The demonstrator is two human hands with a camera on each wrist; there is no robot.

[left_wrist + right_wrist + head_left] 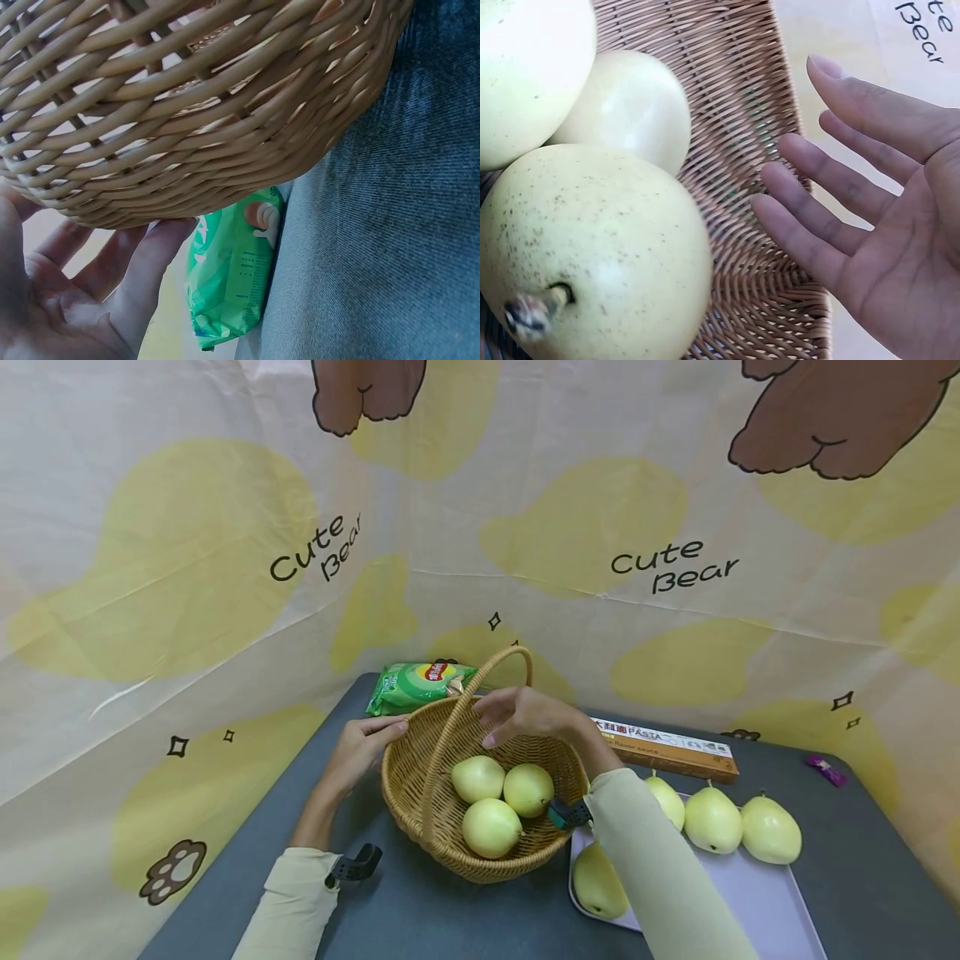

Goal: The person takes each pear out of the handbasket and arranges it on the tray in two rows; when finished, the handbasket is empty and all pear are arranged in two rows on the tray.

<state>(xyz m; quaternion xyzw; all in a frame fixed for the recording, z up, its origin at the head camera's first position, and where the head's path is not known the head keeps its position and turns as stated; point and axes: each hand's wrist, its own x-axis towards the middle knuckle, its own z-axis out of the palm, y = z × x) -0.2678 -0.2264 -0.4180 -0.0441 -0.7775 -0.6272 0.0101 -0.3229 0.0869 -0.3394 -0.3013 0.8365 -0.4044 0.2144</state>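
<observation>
A wicker basket (483,870) with a tall arched handle (442,760) holds three pale yellow-green pears (490,828). My left hand (362,747) grips its rim at the left side; in the left wrist view, fingertips (169,229) meet the outside of the weave. Over the far right part of the basket is my right hand (521,714), palm inward, holding nothing. Its fingers (810,225) are spread and slightly bent in the right wrist view, apart from the speckled pear (607,247) with a stem.
Several more pears (712,820) sit on a pale lilac tray (765,893) at the right, partly behind my right sleeve. Behind the basket lies a green chip bag (412,687). A pasta box (675,750) stands along the back, and a small purple packet (826,770) lies far right.
</observation>
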